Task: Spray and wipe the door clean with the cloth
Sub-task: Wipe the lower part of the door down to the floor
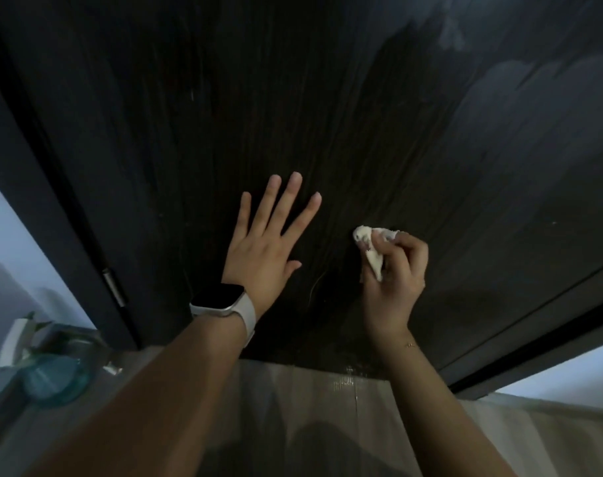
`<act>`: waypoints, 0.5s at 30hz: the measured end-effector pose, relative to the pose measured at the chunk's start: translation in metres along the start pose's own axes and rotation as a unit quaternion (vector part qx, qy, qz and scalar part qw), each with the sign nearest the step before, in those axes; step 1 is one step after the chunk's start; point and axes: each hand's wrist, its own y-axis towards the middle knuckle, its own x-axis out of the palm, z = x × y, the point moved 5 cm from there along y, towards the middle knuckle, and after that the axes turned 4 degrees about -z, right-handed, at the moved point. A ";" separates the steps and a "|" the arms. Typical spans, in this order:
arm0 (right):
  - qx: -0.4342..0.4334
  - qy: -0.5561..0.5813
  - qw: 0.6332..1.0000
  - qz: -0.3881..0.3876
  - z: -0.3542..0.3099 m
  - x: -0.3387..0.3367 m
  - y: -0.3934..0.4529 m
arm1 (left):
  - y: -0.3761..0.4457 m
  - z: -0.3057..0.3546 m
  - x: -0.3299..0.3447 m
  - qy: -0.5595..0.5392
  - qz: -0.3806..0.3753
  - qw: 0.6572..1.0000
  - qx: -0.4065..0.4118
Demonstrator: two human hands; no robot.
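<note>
The left hand [262, 249] lay flat on the dark door [196, 108], fingers straight and spread apart. The right hand [394, 280] had its fingers curled round a bunched white cloth [370, 244], the wad projecting past the fingertips and touching the door panel, just beside the left thumb. A watch [221, 299] sat on the left wrist.

A: Where does the head camera look from?
B: From the person's head, close to the dark door [293, 98], facing it and tilted down; floor [310, 407] at six o'clock, door toward twelve.
</note>
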 end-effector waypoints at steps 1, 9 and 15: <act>-0.013 -0.005 1.000 0.007 0.004 0.003 -0.007 | 0.000 0.000 0.001 -0.001 0.003 1.000 -0.002; 0.157 0.032 0.981 -0.106 0.041 0.071 -0.139 | 0.003 0.001 0.007 -0.002 0.028 1.000 -0.010; 0.170 0.048 0.983 -0.045 0.026 0.066 -0.114 | 0.006 0.001 0.010 -0.023 0.041 0.999 -0.004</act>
